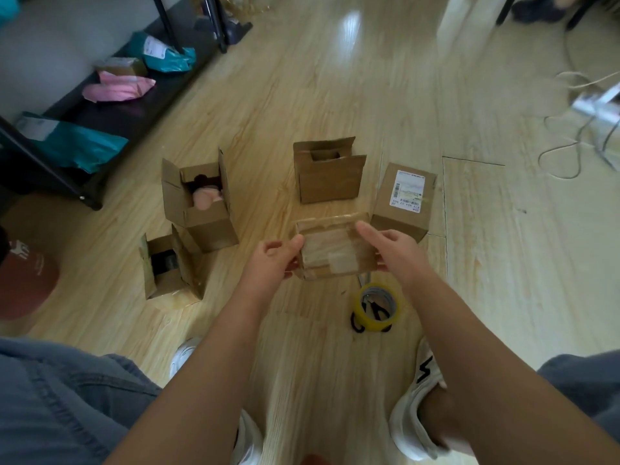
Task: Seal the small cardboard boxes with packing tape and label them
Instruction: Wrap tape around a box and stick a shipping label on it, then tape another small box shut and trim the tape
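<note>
My left fingers [273, 246] are curled round the left side of the box [335, 253], thumb on its top edge. My right fingers [365, 229] hold the right edge, thumb low and forefinger laid straight out over the top. The box sits between my two hands, low over the floor [335, 78] in front of my knees. I can't tell whether it touches the boards. Clear tape already shines across its top.

To do this step well, I'd judge, I should keep the left grip firm and run the forefinger along the strip from the middle to the edges, pressing out air. Then I'd rub the ends down over the sides so they don't lift. The top is blurred, so I'd check the seam by feel before setting the box down.

Counting: five boxes in all.
- One in my hands.
- One labelled box [402, 199] just beyond my right fingers, shut, with one label [406, 188] on top.
- Three with flaps still up: the pink-filled one [201, 203], the left one [171, 266] and the far one [327, 172].

One yellow roll [377, 307] lies near my right wrist, on one pair of scissors [357, 325]. I see no loose labels.
</note>
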Motion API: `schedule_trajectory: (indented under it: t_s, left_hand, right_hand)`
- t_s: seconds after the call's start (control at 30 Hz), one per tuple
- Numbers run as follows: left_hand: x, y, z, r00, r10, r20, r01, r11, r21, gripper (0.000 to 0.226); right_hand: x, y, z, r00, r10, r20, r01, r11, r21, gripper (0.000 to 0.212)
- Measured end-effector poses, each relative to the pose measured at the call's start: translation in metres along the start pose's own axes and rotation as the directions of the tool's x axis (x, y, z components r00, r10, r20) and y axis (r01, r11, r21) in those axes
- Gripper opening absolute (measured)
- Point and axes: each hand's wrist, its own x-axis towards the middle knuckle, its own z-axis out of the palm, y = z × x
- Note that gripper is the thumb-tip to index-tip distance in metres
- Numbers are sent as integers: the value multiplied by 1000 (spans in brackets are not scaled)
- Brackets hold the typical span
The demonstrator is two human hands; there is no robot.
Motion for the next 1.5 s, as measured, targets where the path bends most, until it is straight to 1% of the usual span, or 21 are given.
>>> schedule_trajectory:
  t_s: [0.03,0.07,0.1,0.17,0.23,0.3,0.37,0.43,0.5,0.57,0.7,0.83,0.93,1.03,1.1,1.17,1.23,1.27,1.33,1.43,1.5]
  left_hand:
    - [3,5,4,999,24,26,-25,999,26,65]
    - [6,11,8,997,51,59,-55,997,61,67]
    - [9,16,13,993,74,97,-83,992,93,64]
    - [15,29,26,978,105,179,-128,984,121,54]
    - [23,38,42,963,127,237,-156,982,110,50]
    - [35,45,58,952,140,270,-170,981,88,51]
    - [48,54,77,944,144,298,-176,981,85,53]
    - [62,66,94,941,151,304,-197,972,127,57]
    - [76,76,113,936,158,313,-230,951,208,60]
    - [89,83,131,930,157,332,-254,928,271,61]
    - [118,88,163,918,85,387,-205,938,281,58]
    - [139,84,185,906,1,424,-152,934,323,60]
    - [146,78,191,914,-36,403,-106,939,326,64]
    - [145,72,188,923,-13,385,-121,939,321,64]
    - [140,67,181,938,16,345,-132,940,315,62]
    - [138,61,173,956,52,290,-145,940,310,60]
    - [133,59,153,969,113,219,-175,940,292,57]
    - [130,58,145,972,144,185,-193,939,284,55]
    - [120,59,121,972,205,118,-231,930,285,50]
    - [106,62,86,966,257,32,-255,920,297,44]
    - [96,59,49,956,286,-71,-249,914,320,39]
  right_hand:
    - [3,-2,-4,1000,11,-25,-10,999,32,83]
    - [7,-4,-8,998,25,-61,-22,998,53,89]
    - [11,-6,-11,995,35,-92,-29,997,68,86]
    - [18,-7,-18,985,57,-166,-33,989,147,61]
    - [28,-3,-27,962,85,-259,-16,967,255,40]
    - [39,0,-35,935,117,-335,3,941,337,30]
    - [51,2,-45,916,134,-377,26,920,390,26]
    - [63,4,-53,909,118,-400,57,915,400,23]
    - [76,8,-63,905,95,-414,83,917,391,18]
    - [92,12,-71,897,88,-433,94,920,381,18]
    - [129,17,-84,867,98,-489,96,930,356,27]
    - [155,30,-95,869,122,-480,43,947,318,27]
    - [162,37,-96,878,125,-463,9,961,277,30]
    - [159,34,-91,862,124,-492,-23,978,205,46]
    - [154,27,-86,814,73,-576,-13,994,108,51]
    - [148,16,-81,747,-26,-664,46,999,12,46]
    - [140,-2,-68,722,-133,-679,128,990,-59,39]
    - [137,-10,-61,733,-173,-658,162,984,-78,37]
    - [128,-26,-42,778,-238,-582,210,971,-117,36]
    - [116,-41,-13,836,-290,-466,237,956,-170,34]
    - [102,-49,16,876,-323,-359,265,943,-201,32]
